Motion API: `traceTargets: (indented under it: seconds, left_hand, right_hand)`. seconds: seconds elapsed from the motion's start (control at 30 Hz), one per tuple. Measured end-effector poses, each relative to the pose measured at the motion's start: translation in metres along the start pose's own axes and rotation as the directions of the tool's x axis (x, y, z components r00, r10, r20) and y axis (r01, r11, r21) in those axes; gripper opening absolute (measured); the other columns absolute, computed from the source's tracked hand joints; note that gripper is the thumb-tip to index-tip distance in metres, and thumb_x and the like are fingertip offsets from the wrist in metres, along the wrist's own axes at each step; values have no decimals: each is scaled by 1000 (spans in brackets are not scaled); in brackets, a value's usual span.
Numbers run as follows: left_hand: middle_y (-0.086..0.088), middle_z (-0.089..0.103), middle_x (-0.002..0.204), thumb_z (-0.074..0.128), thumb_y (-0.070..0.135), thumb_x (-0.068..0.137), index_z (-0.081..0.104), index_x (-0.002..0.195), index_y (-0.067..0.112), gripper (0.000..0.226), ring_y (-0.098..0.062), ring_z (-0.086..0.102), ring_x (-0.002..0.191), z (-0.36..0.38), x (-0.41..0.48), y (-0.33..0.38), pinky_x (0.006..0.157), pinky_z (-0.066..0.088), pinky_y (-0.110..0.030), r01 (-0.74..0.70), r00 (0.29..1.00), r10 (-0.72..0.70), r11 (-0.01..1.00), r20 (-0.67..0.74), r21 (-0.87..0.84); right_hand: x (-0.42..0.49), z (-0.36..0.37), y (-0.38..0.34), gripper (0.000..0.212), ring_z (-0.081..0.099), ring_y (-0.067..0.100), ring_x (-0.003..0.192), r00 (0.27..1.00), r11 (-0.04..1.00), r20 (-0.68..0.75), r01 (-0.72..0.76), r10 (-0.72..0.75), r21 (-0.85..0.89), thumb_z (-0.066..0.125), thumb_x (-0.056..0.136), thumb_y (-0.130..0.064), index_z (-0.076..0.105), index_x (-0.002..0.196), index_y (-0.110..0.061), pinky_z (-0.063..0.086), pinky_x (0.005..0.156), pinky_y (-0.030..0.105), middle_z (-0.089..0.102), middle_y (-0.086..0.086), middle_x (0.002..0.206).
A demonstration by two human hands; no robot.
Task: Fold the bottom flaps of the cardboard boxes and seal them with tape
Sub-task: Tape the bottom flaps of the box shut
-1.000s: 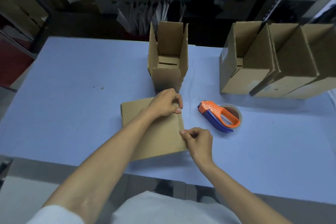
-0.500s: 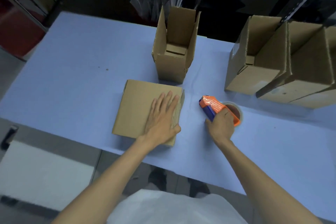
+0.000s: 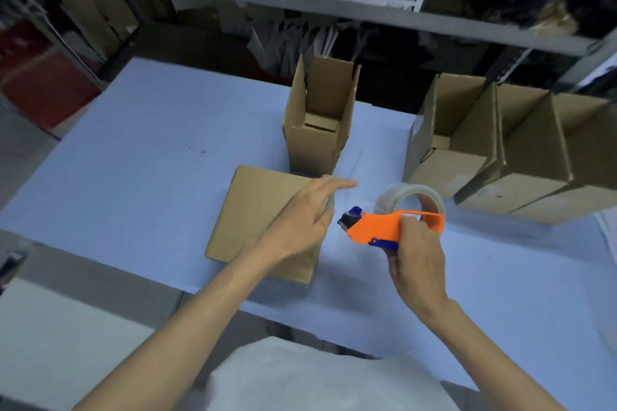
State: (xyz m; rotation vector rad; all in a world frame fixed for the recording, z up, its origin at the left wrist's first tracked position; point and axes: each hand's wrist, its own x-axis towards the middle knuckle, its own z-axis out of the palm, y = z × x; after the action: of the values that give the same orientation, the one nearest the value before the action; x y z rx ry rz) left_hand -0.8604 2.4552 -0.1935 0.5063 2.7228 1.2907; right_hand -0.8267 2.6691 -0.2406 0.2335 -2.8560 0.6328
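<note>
A brown cardboard box (image 3: 257,210) lies on the blue table (image 3: 133,160) with its folded bottom flaps facing up. My left hand (image 3: 300,220) hovers over the box's right edge, fingers spread and stretched to the right, holding nothing. My right hand (image 3: 417,260) grips the handle of an orange and blue tape dispenser (image 3: 384,223) with a clear tape roll, lifted off the table just right of the box. Its blade end points left toward my left hand.
An upright open box (image 3: 317,133) stands just behind the flat one. Three more open boxes (image 3: 500,157) lean together at the right. A metal shelf rail (image 3: 300,7) with clutter runs behind the table. The table's near edge crosses below my forearms.
My right hand has lifted the tape dispenser off the table and brought it toward the box. My left hand has risen from pressing flat on the box and reaches right.
</note>
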Motion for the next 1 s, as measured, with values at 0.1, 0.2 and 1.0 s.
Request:
traceTargets:
  seconds: [0.1,0.2,1.0]
  left_hand:
    - [13,62,104,54,0,86,67,113,20,36,-2,54,98,-5,-6,5,86,37,-7,-88,996,85,994,36,72]
    - [13,65,96,60,9,88,69,102,19,19,-1,57,91,-7,-9,7,82,42,-12,-114,993,117,991,-28,70]
    - [-4,67,69,64,14,91,69,75,11,17,-11,62,64,2,7,-22,61,52,-19,583,812,-559,757,169,-295]
  right_hand:
    - [3,-12,-5,32,43,27,59,999,998,-19,46,-46,30,77,66,6,51,85,-1,31,49,31,52,12,71]
    - [5,-17,-7,31,39,22,60,996,995,-39,81,-78,56,79,68,3,52,84,0,30,49,30,54,13,71]
    - [37,-22,0,54,60,13,69,927,951,341,47,-156,306,79,60,-57,56,100,-31,51,61,29,64,-14,82]
